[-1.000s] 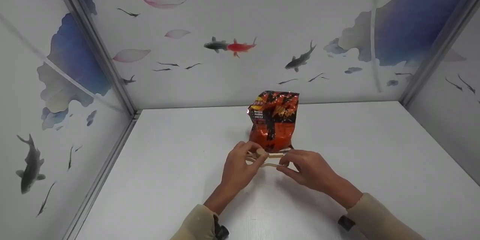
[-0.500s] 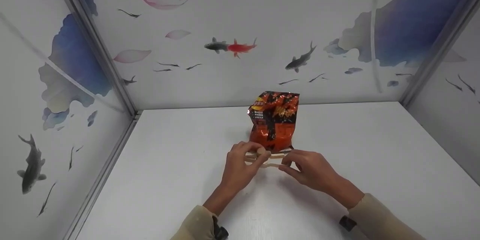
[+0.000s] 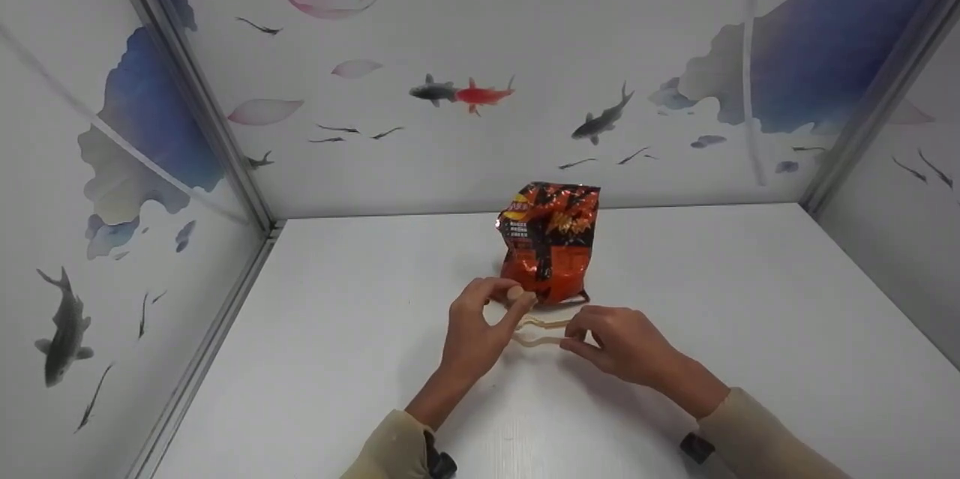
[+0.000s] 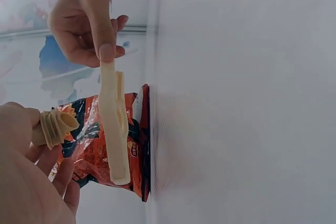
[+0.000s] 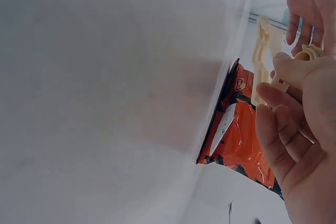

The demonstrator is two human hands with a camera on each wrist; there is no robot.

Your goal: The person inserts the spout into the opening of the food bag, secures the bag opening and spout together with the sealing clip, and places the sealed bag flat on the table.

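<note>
One orange-and-black snack bag (image 3: pixel 551 246), stood upright on the white bench (image 3: pixel 360 299); whether its top was sealed could not be told. One ribbed cream spout (image 4: pixel 56 128), near the bag's lower front: pinched in the left hand (image 3: pixel 476 325), that grip drawn in to thumb and fingertips. One cream clip (image 3: pixel 544 342), two-armed, its arms apart, in front of the bag's base and seemingly clear of it: pinched at one end in the right hand (image 3: pixel 626 340), that grip likewise narrowed to the part it held. Progress, by judgement: early. Done: bag set standing, both cream parts taken up. Outstanding, as far as could be seen: spout and clip appeared separate, neither was fitted to the bag, and nothing was clamped across the bag's top.
</note>
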